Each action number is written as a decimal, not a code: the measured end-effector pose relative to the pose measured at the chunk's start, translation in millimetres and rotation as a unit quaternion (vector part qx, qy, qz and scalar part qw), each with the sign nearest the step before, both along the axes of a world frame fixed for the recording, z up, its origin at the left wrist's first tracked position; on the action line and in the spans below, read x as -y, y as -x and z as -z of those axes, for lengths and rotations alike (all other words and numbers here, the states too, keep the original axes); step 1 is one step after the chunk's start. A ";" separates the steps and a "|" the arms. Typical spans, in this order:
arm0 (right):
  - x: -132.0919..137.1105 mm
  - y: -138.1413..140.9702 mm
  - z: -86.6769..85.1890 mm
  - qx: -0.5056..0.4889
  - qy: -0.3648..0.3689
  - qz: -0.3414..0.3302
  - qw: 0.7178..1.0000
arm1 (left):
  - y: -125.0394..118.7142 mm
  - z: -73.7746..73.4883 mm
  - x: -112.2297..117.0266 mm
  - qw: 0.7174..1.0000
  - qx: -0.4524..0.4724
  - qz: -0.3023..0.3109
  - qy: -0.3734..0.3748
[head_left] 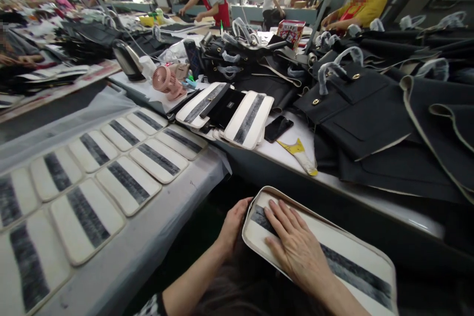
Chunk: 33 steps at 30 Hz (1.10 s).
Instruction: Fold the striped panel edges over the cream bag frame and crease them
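Head view: left grip (235,224) holding panel (351,261) edge, right grip (296,242) spread flat on top; pressing step imo, next needs even pressure.

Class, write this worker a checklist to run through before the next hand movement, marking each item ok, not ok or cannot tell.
1. Right hand flat on the striped panel: ok.
2. Left hand firmly gripping its end: cannot tell; fingers partly hidden.
3. Panel's underside undamaged: cannot tell; out of sight.
4. Other panels at left laid out in rows: ok.
5. Front bench uncluttered: not ok; phone and black bags lie there.
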State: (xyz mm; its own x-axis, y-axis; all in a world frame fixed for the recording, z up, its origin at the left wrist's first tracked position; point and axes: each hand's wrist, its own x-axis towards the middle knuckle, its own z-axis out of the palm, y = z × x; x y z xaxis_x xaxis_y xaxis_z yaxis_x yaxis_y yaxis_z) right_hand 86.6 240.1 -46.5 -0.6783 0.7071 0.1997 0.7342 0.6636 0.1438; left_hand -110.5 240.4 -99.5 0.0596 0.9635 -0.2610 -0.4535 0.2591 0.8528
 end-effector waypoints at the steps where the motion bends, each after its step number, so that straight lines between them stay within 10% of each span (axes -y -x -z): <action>1: -0.4 -2.6 -0.2 -0.004 0.003 0.001 1.000 | 3.2 -9.9 3.1 0.996 -0.081 -0.005 -0.031; 7: -0.5 -16.2 0.9 -0.029 0.022 0.005 0.999 | 5.0 -72.9 5.7 0.873 -0.466 0.048 -0.140; 12: 0.6 -27.8 -1.1 -0.054 0.031 0.002 0.998 | -14.1 -78.2 -6.2 0.787 -0.595 0.028 -0.160; 19: 0.9 -40.5 1.5 -0.070 0.028 -0.002 0.997 | -33.4 -70.1 -2.0 0.775 -0.607 0.021 -0.173; 27: 3.0 -51.1 0.8 -0.086 0.041 0.002 0.995 | -41.3 -69.0 15.3 0.865 -0.479 0.026 -0.148; 33: 3.1 -57.2 3.0 -0.111 0.040 0.001 0.993 | -51.4 -65.3 10.9 0.828 -0.535 0.009 -0.168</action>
State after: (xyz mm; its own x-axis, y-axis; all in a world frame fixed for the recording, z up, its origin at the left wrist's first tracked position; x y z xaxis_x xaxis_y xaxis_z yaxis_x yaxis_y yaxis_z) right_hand 143.8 237.0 -49.5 -0.6225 0.7275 0.2884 0.7428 0.6653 -0.0748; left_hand -59.1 229.5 -34.2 -0.0165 0.9939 0.1089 0.6103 -0.0763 0.7885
